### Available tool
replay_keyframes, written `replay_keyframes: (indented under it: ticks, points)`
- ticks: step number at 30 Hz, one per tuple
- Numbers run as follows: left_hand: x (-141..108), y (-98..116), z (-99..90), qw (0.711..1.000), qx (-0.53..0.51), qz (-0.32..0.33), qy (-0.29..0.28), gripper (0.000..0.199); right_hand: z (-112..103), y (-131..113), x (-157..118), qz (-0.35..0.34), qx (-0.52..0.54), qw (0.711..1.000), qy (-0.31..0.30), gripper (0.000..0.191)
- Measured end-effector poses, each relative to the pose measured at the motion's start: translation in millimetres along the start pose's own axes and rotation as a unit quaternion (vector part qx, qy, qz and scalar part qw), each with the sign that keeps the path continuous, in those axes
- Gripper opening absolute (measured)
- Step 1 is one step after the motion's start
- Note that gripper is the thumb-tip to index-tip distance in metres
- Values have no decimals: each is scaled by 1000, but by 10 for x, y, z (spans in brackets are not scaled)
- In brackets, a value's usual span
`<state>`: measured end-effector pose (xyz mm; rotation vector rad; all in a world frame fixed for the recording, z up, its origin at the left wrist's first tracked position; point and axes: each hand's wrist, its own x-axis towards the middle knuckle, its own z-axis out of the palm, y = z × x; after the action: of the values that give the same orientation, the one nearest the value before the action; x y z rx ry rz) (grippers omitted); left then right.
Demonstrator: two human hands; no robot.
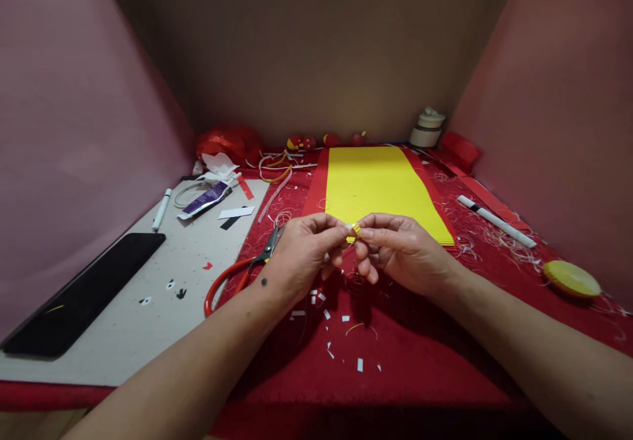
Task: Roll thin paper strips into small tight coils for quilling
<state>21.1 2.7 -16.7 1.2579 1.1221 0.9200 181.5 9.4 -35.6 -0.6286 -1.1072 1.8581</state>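
Note:
Between my fingertips, over the middle of the red cloth, is a small ridged piece of yellow corrugated paper (356, 230). My left hand (312, 245) pinches its left side, where a whitish bit shows at the fingertips. From the other side, my right hand (395, 245) grips the same piece between thumb and forefinger. Behind the hands lie yellow corrugated sheets (376, 183) on red corrugated sheets (315, 189). Red-handled scissors (230, 275) rest beside my left wrist, partly hidden by the forearm.
A grey board (198, 321) at left bears a black phone-like slab (84, 295), a purple tube (208, 197) and a white marker (161, 209). Small red-and-yellow figures (301, 143) line the back. At right lie another marker (494, 221) and a yellow disc (571, 278). White paper scraps (360, 365) litter the cloth.

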Motion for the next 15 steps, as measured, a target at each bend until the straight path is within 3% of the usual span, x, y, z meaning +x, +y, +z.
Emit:
replay_keyframes:
  ticks: [10, 15]
  points:
    - [-1, 18, 9, 998, 54, 10, 37, 17, 23, 22, 14, -17, -10, 998, 55, 11]
    - [-26, 53, 41, 992, 90, 54, 67, 16, 39, 31, 7, -16, -3, 998, 63, 12]
